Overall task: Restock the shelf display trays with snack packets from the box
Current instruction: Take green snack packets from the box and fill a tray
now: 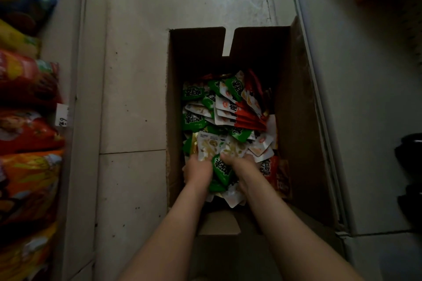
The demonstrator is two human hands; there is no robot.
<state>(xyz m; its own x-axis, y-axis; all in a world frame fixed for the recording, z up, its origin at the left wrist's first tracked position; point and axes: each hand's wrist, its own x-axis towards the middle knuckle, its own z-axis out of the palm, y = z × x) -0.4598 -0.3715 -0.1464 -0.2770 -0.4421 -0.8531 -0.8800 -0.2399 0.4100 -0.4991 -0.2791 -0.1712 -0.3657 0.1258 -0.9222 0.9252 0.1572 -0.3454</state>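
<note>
Left hand [198, 170] and right hand [242, 166] side by side inside 1 box [294, 98]. Fingers buried in snack packets [212, 146], can't tell grip. 1 green packet [221, 170] between hands. Beyond them: green and red-white packets, too many to count.

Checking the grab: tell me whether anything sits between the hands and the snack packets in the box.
Nothing visible does. The flaps of the box stand open, and the left hand and the right hand are down among the snack packets, touching them.
</note>
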